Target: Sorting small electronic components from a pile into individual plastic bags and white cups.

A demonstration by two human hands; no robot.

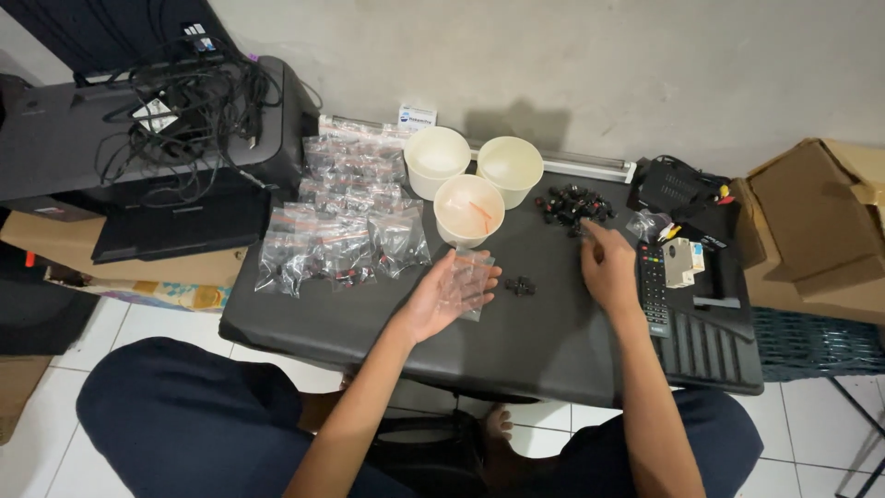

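Left hand (449,293) at frame centre, palm up, grasping small clear bag (468,279) loosely; limp bag may slip or fold shut. Right hand (608,267) right of centre, fingers relaxed, empty, reaching toward black parts pile (573,205); careless reach could scatter parts across counter (544,341) or nudge paper cup (468,210).

Three cream cups (468,208), small black parts (572,205), a clear bag (466,282), dark grey table (369,314).

Open bench (553,341): bare surface below and between your hands.
Ahead of left hand (449,297): three paper cups (468,207) block you.
Left: filled bags (346,231).
Right: remote (653,288).
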